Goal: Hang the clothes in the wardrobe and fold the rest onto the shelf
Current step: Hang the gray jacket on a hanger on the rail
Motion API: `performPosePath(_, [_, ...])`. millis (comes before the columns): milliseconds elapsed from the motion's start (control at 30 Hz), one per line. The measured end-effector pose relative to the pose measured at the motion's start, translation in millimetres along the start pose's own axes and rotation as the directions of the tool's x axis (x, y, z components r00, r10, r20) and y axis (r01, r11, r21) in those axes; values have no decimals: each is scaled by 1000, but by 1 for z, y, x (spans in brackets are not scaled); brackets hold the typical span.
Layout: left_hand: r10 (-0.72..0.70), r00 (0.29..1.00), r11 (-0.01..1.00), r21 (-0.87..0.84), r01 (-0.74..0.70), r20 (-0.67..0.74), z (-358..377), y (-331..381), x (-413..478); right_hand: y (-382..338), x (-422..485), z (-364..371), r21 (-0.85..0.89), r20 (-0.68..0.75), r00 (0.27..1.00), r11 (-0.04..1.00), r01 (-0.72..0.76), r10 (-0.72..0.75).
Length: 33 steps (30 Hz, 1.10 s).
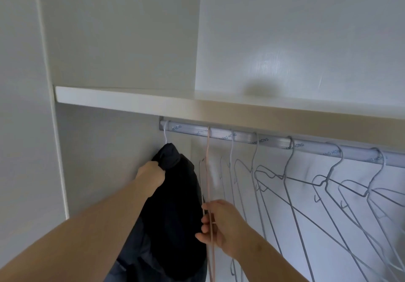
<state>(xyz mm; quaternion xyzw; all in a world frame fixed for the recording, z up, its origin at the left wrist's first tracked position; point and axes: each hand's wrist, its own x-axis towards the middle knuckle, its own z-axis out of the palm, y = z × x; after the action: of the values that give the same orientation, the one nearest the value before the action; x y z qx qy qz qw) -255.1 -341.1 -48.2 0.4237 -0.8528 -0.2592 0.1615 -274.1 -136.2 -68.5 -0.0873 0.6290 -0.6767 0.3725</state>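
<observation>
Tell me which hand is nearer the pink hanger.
Right. The right hand pinches the pink hanger low down; the left hand grips the dark garment hanging to its left.

Matt black cloth garment [173,205], thin grey wire hangers [291,185], pale pink coated hanger [207,172], brushed metal rail [274,142], smooth white laminate shelf [131,99].

Home wardrobe, white shelf [131,98], rail [274,142], wire hangers [291,185]

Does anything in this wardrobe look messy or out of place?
Only the grey wire hangers at the right of the rail: they tilt at different angles and cross one another, while the pink hanger and black garment hang straight down.
</observation>
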Motion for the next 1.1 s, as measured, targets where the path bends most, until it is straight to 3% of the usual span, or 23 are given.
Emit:
performPosePath(233, [73,995,993,-92,-79,-66,15,-15,-23,5,9,2,-1,-91,991,995,95,-95])
performPosePath(333, [134,973,991,30,-131,-189,26,-15,-42,10,3,-5,37,-130,986,993,108,-102])
performPosePath(467, [395,857,917,194,-348,-331,43,-4,-73,15,-7,-25,63,-194,973,988,141,-127])
performPosePath(600, [476,861,873,-19,-487,-179,61,19,-97,17,-17,-46,22,-254,951,982,188,-176])
performPosePath(900, [418,900,845,-416,-336,122,92,58,-161,29,-61,-90,-68,-341,925,986,151,-165])
performPosePath(1100, [454,878,791,-523,-318,153,91,65,-213,51,-106,-101,-99,-465,861,978,182,-207])
